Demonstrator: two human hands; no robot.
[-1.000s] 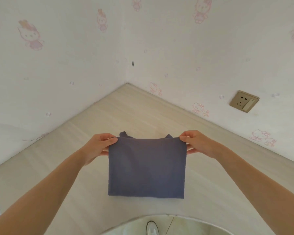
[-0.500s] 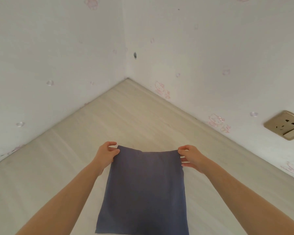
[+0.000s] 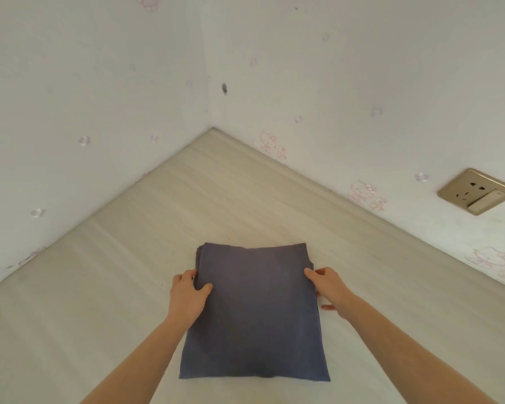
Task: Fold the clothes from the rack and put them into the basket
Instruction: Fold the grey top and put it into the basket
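Note:
A folded dark blue garment point(image 3: 257, 316) lies flat on the pale wood-grain table point(image 3: 129, 258), in the lower middle of the head view. My left hand point(image 3: 188, 295) grips its left edge, thumb on top and fingers at the side. My right hand point(image 3: 328, 288) holds its right edge, with fingertips showing beneath the cloth. Both hands sit about a third of the way down from the garment's far edge. No rack or basket is in view.
The table fits into a room corner point(image 3: 212, 128), with white cartoon-patterned walls on the left and right. A brass wall socket point(image 3: 477, 191) sits on the right wall just above the tabletop.
The garment, held up by its top corners a second ago, was lowered and laid flat on the table. Both hands slid from the top corners down to its side edges.

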